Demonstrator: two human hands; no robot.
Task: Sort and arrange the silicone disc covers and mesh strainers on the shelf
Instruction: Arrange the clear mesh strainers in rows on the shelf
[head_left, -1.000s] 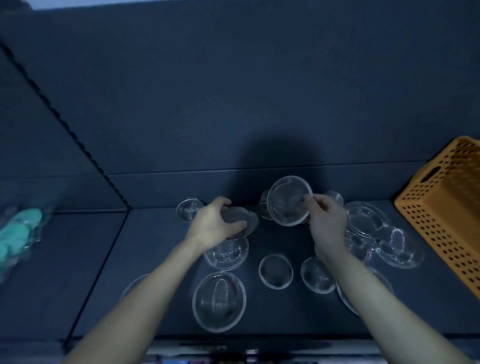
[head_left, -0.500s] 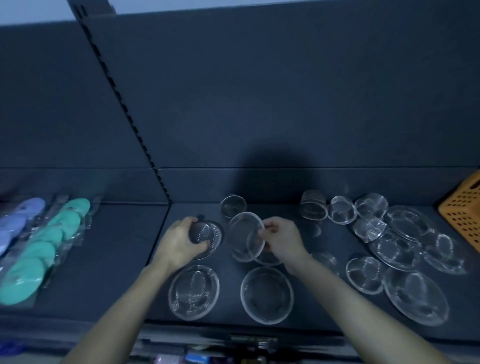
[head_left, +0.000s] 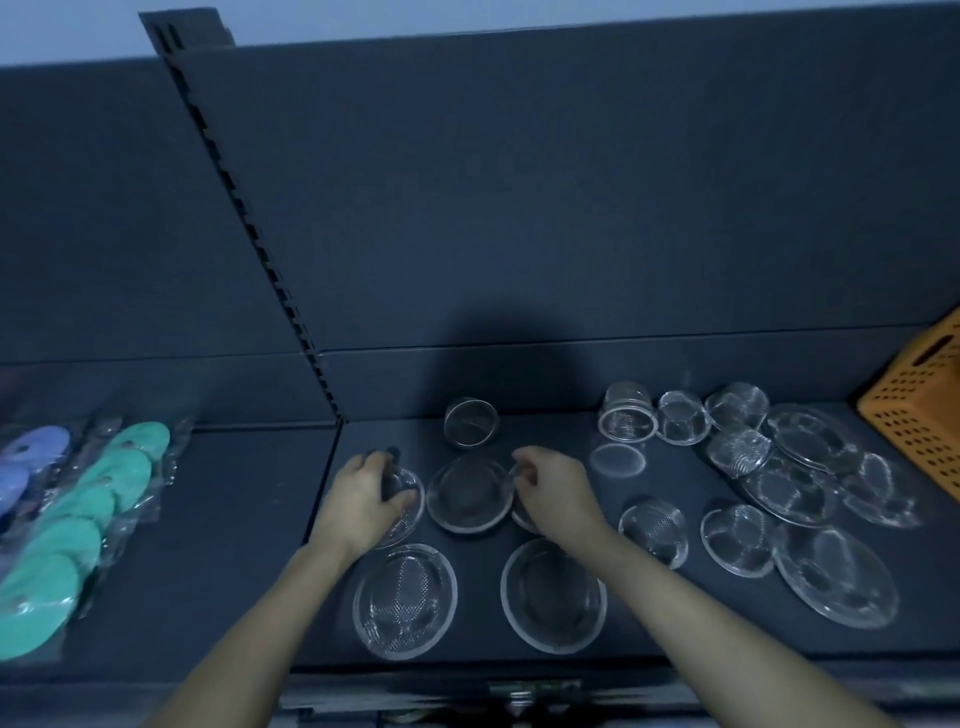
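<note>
Several clear-rimmed mesh strainers lie on the dark shelf (head_left: 675, 629). My left hand (head_left: 361, 501) curls over a small strainer (head_left: 408, 501) at the left end of the middle row. Beside it a medium strainer (head_left: 470, 493) lies flat, and my right hand (head_left: 553, 493) pinches its right rim. Two large strainers (head_left: 405, 600) (head_left: 553, 595) sit in front of my hands. A small cup-shaped strainer (head_left: 470, 428) stands behind them. Packaged green silicone disc covers (head_left: 78, 525) and purple ones (head_left: 31, 457) lie on the left shelf section.
A mixed cluster of strainers (head_left: 789, 483) covers the right half of the shelf. An orange perforated basket (head_left: 919, 415) stands at the far right. A slotted upright post (head_left: 249, 223) divides the two shelf sections. The shelf's front edge runs just below my forearms.
The view swung left. My right hand brought the tilted strainer down flat beside the one under my left hand, which also shifted left.
</note>
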